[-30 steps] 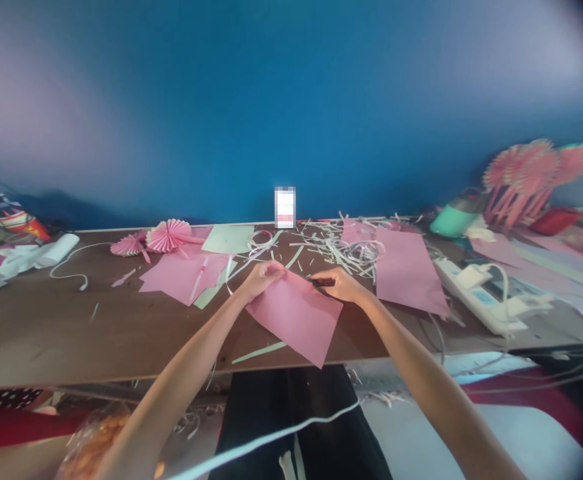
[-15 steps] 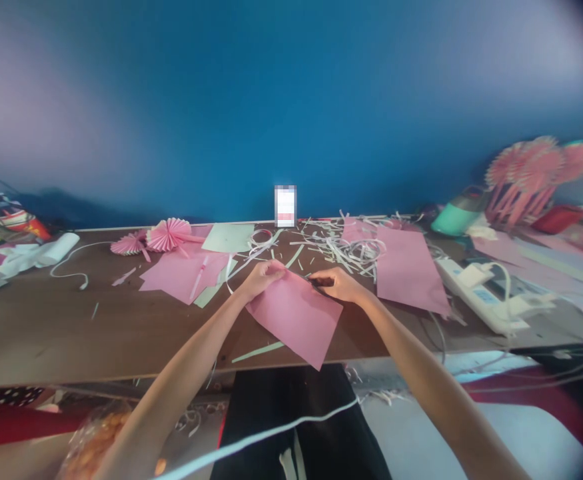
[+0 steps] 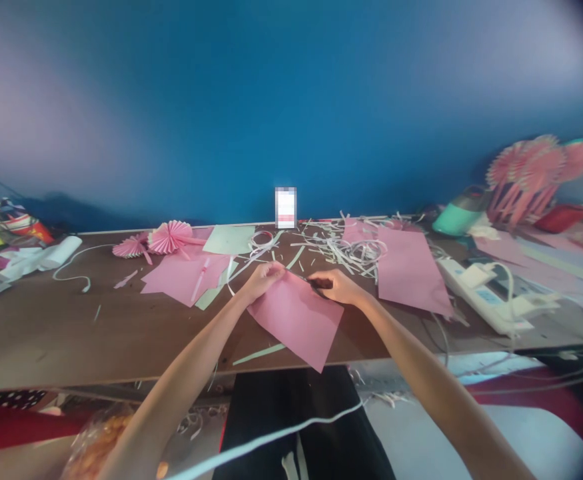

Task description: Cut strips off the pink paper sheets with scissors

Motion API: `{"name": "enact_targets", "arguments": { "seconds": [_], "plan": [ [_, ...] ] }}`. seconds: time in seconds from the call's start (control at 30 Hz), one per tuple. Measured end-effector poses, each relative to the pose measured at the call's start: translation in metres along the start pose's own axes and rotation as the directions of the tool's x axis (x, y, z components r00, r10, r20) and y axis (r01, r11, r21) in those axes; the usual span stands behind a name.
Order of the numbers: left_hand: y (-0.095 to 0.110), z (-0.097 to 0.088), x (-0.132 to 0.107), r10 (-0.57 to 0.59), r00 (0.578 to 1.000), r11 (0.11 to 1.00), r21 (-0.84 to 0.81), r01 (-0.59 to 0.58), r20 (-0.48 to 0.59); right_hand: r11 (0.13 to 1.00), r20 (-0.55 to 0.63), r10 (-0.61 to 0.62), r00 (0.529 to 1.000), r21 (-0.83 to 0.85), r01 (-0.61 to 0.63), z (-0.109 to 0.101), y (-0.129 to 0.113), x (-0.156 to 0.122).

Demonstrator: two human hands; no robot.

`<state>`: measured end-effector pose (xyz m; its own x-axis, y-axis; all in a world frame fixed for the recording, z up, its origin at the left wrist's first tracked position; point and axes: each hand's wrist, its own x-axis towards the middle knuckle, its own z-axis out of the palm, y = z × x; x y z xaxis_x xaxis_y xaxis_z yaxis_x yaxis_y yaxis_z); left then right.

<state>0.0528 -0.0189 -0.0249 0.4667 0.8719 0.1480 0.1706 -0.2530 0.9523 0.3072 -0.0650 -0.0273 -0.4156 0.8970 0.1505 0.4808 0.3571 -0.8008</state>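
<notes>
"Two hands are seen; what is held?"

"By the left hand [image 3: 265,280], the pink sheet [image 3: 298,317] is pinched at its upper left corner, fingers pressed narrow. At the sheet's upper right edge, a dark tool [image 3: 316,285], partly hidden, is gripped by the right hand [image 3: 340,287]."

"And how is the sheet placed?"

"It is spread from the fingers toward the table's [image 3: 136,340] near edge; beside its lower left edge, a green strip [image 3: 258,354] is seen."
</notes>
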Motion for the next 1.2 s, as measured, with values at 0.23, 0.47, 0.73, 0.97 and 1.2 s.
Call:
{"name": "enact_targets", "arguments": {
  "seconds": [0.23, 0.47, 0.73, 0.97, 1.2],
  "plan": [
    [0.001, 0.0, 0.0, 0.001, 1.0, 1.0, 0.002, -0.001, 0.001, 1.0, 0.007, -0.003, 1.0, -0.012, 0.003, 0.001, 0.001, 0.0],
    [0.005, 0.0, -0.003, 0.01, 1.0, 1.0, -0.011, -0.01, 0.003, 0.998, -0.025, -0.001, 1.0, -0.07, -0.001, -0.001, 0.002, 0.0],
    [0.002, 0.0, -0.002, 0.01, 1.0, 1.0, -0.017, -0.01, -0.001, 1.0, -0.291, 0.007, 0.957, 0.013, -0.004, -0.006, 0.022, 0.009],
    [-0.006, -0.002, -0.001, -0.029, 0.998, 1.0, 0.008, 0.029, -0.06, 1.0, -0.293, -0.004, 0.956, -0.023, -0.003, -0.013, 0.038, 0.014],
    [-0.004, -0.001, 0.0, -0.018, 0.999, 1.0, -0.006, 0.018, -0.048, 1.0, -0.049, 0.008, 0.999, 0.013, -0.007, -0.01, 0.023, 0.007]
  ]
}}
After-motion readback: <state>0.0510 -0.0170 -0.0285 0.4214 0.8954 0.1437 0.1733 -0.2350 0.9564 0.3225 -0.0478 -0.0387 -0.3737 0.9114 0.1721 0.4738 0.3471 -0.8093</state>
